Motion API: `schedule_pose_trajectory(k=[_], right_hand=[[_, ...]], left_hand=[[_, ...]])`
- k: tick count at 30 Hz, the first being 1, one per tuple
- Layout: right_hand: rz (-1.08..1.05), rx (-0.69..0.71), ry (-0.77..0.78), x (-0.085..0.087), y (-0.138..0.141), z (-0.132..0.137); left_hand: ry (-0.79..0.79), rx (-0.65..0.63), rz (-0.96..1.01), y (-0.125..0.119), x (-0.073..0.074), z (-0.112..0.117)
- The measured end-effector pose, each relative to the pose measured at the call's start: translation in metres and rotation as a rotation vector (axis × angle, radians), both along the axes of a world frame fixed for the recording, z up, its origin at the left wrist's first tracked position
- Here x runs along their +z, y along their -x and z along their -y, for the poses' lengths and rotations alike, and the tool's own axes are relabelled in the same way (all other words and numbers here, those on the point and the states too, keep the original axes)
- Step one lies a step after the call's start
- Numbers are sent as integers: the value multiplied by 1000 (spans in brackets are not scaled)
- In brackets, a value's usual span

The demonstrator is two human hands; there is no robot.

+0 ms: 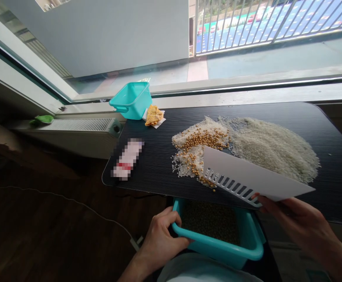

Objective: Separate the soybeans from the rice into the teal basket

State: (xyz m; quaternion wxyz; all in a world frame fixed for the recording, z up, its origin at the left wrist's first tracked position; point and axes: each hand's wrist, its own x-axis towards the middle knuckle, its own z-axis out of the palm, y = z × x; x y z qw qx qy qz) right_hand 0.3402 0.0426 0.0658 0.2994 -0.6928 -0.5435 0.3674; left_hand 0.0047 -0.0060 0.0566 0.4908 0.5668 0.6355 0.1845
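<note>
Gripping teal bin at near-L rim w/ L hand and, above tabletop edge, slotted wht board w/ R hand, long axis fwd-L toward bean-rice pile, partly masking it and wht grain pile nearer R hand, w/ cloth and small teal basket beyond, far L.

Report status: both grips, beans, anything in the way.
Left grip on nearer teal tub. Right grip on white slotted sheet. Yellow beans among white grains; sheet blocking part of view.

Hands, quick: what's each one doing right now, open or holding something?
Left hand: closed, gripping the rim of the turquoise bin.
Right hand: closed, holding the white slotted sheet.
</note>
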Motion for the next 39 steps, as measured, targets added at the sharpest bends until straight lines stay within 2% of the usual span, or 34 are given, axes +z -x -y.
schedule_pose_trajectory(k=[5, 10, 13, 20, 25, 31, 35, 39], right_hand=[[50, -107, -14, 5, -8, 7], [21, -43, 41, 9, -25, 11], [9, -57, 58, 10, -29, 15], [37, -65, 58, 11, -27, 21], [75, -203, 17, 18, -15, 25], [36, -203, 14, 18, -16, 27], [19, -125, 80, 16, -20, 24], [-23, -189, 23, 17, -15, 28]], left_hand=[[2, 5, 7, -1, 0, 0], [-15, 19, 19, 0, 0, 0], [-32, 24, 18, 0, -1, 1], [-35, 19, 14, -1, -2, 2], [-28, 22, 8, -1, -2, 1], [-32, 22, 1, -1, -3, 3], [-53, 23, -4, -2, -4, 3], [-90, 27, -13, -3, -4, 3]])
